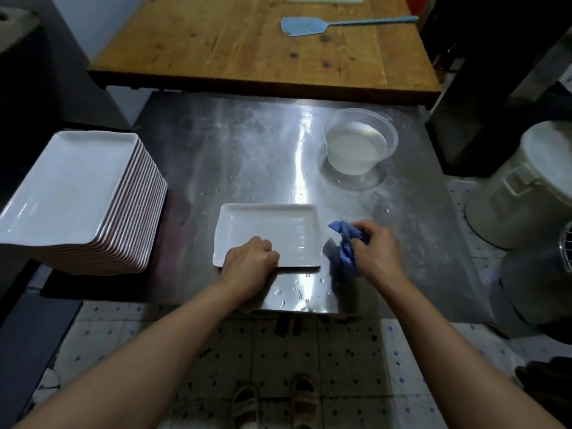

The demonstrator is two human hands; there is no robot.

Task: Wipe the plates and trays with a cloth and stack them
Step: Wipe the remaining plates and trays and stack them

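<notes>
**One tray pinned at the desk's near edge, cloth bunched beside it**

Head view: a single white rectangular tray (272, 230) lies flat on the steel desk (247, 150), close to the near edge and right in front of the person. The left hand (250, 258) rests on the tray's near-left corner with its fingers curled over the rim, gripping it; this looks like a steadying hold so the tray will not slide on the wet metal while it is wiped. The right hand (376, 246) is just beside the tray's right edge, its fingers clamped on a crumpled blue cloth (345, 246) that hangs down to the desk surface. The cloth is beside the tray, not yet on it, so the wipe of this piece seems about to begin.

Water droplets speckle the desk in front of and around the tray, and faint streaks show on the tray's right half, which suggests it is still damp.

At the left, on a lower dark surface, stands a tall stack of matching trays (71, 193); whether these are the finished ones or those waiting cannot be told. A clear plastic bowl of water (360, 144) sits at the far right of the desk, within reach of the cloth hand, probably for rinsing. Beyond it, a wooden table (216, 44) carries a light blue spatula (309, 26).
</notes>
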